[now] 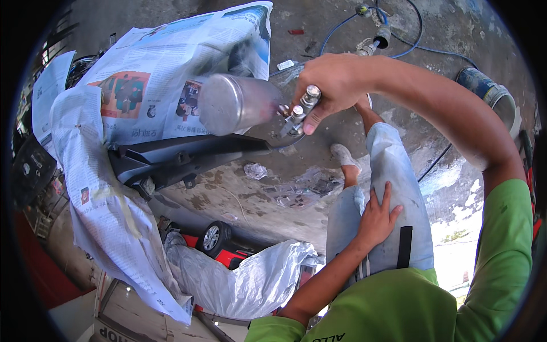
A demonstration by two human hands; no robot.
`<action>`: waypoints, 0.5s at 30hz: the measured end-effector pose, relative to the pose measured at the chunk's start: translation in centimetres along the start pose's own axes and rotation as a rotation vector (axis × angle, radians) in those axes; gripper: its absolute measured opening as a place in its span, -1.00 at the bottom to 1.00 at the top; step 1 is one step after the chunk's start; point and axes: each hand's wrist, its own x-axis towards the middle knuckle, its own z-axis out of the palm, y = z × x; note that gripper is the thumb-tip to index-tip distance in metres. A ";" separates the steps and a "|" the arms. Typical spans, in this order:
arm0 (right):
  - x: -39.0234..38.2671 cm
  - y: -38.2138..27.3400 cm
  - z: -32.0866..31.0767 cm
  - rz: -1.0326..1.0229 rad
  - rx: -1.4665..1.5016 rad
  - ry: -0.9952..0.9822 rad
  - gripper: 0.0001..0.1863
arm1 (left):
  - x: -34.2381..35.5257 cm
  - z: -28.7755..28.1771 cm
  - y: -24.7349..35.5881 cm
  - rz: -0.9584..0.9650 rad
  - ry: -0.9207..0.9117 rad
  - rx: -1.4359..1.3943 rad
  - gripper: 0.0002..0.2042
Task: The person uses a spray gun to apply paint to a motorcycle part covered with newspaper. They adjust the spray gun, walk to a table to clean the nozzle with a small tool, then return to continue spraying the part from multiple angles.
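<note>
My right hand (330,85) is wrapped round a spray gun (303,112) with metal knobs. The gun's dull silver cup (231,105) points left, over a sheet of newspaper (171,68). Just below the cup lies a long black plastic part (191,157) with small tabs, its left end beside more newspaper (102,188). My left hand (379,219) rests on my thigh in pale jeans, fingers spread, holding nothing. The gun's nozzle and trigger are mostly hidden.
A blue hose (421,25) loops over the stained concrete floor (319,148). At the right stands a blue and grey bucket (487,91). Crumpled plastic (255,170) lies on the floor. Grey plastic sheeting (245,279) covers a red vehicle with a visible wheel (213,238).
</note>
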 end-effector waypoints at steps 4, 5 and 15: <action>1.4 -2.5 -1.0 -0.180 0.030 0.341 -0.52 | -0.7 -0.1 -0.7 0.006 0.024 -0.012 -0.26; 1.8 -3.3 -1.4 -0.210 0.032 0.427 -0.51 | -0.9 -0.2 -0.8 0.004 0.022 -0.015 -0.26; -2.8 -5.5 5.3 -0.104 0.139 0.758 -0.43 | -10.4 2.4 -20.9 -0.247 0.013 0.226 -0.37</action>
